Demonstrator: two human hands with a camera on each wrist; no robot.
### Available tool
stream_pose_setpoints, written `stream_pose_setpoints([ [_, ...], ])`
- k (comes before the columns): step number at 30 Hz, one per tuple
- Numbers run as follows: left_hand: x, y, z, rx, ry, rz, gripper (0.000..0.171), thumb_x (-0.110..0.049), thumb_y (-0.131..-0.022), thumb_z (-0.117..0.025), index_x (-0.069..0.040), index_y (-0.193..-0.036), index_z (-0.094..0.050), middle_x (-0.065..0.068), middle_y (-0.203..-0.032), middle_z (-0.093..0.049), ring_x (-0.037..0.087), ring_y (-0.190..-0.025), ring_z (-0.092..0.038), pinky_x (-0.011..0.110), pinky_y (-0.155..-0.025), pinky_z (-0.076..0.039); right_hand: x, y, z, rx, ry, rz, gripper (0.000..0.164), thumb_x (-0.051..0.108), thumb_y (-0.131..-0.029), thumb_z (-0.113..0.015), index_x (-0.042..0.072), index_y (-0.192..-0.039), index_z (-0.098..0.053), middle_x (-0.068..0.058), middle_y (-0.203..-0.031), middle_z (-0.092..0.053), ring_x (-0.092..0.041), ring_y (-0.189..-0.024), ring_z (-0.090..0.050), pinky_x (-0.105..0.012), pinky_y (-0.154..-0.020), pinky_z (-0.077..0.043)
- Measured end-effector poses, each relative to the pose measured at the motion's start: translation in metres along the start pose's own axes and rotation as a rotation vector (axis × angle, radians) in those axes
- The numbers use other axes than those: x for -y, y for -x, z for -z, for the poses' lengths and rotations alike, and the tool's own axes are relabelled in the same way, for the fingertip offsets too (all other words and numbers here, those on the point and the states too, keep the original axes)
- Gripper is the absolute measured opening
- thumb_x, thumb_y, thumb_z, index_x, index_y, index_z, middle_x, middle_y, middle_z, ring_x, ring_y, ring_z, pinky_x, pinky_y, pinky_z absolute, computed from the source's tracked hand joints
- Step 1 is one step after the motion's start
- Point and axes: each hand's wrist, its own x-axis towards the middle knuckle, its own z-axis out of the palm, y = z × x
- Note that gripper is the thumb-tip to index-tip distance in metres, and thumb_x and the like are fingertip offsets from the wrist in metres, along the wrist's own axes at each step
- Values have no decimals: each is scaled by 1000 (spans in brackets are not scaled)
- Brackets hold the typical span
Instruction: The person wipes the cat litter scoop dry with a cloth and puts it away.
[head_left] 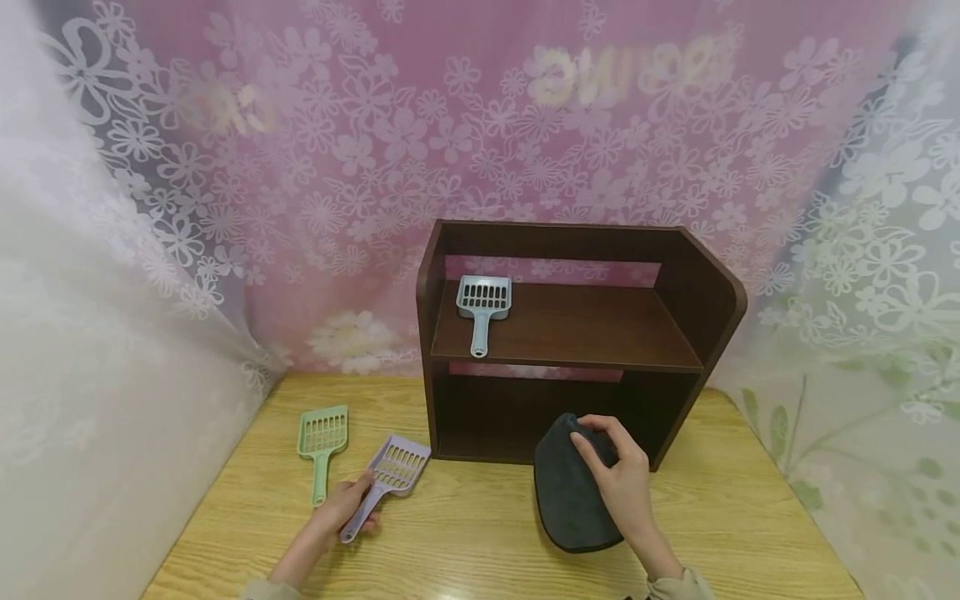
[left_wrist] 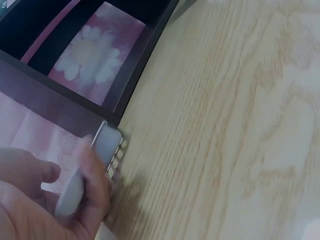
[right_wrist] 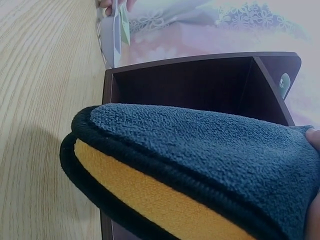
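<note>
My left hand point(head_left: 343, 510) grips a lilac litter scoop point(head_left: 397, 467) by its handle, the slotted head just left of the shelf's lower corner. In the left wrist view the fingers curl round that handle. To its left lies a green litter scoop point(head_left: 322, 433) on the table. My right hand point(head_left: 622, 475) pinches the top of a folded dark cloth point(head_left: 570, 492), which hangs before the shelf's lower opening. The right wrist view shows the cloth's blue-grey plush side point(right_wrist: 200, 135) and its yellow inner side point(right_wrist: 150, 190), edged in black.
A dark brown two-tier shelf point(head_left: 570, 362) stands at the back of the wooden table point(head_left: 480, 542). On its upper tier rests a light blue litter scoop point(head_left: 483, 308), handle forward. Floral curtains point(head_left: 337, 167) hang behind and at both sides.
</note>
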Motion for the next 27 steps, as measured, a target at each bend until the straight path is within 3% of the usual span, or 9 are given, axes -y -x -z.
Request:
stream_pose_setpoints([
  [6,2,0,2,-30,-36,4,48,-26,-111,-31,14,-120,-58,0,-76,-60,2,-56,-47,13,-49,-41,-22,3,-5,-9,6,40,29,-11,-86,-74,3,-110,-68,-10,-103,-69,-3,-94,-60,-8,-86,-45],
  [11,3,4,9,50,-7,5,50,-20,-110,-24,11,-112,-63,-2,-73,-55,2,-57,-45,13,-50,-41,-38,5,-7,0,7,40,33,-8,-86,-75,9,-113,-69,-6,-106,-70,-2,-97,-60,-9,-87,-45],
  [19,-1,15,18,190,12,-29,49,-20,-111,-24,15,-125,-54,-4,-76,-52,-3,-54,-40,9,-48,-38,-39,4,-4,11,-8,33,30,-4,-88,-75,10,-114,-70,-5,-106,-70,-4,-96,-61,-10,-89,-46],
  [27,-11,24,16,233,-35,-43,50,-25,-111,-28,14,-122,-57,-3,-78,-55,-3,-54,-39,10,-48,-36,-38,3,-5,16,-1,42,29,-4,-89,-75,11,-114,-69,-4,-106,-70,-4,-96,-61,-10,-88,-46],
])
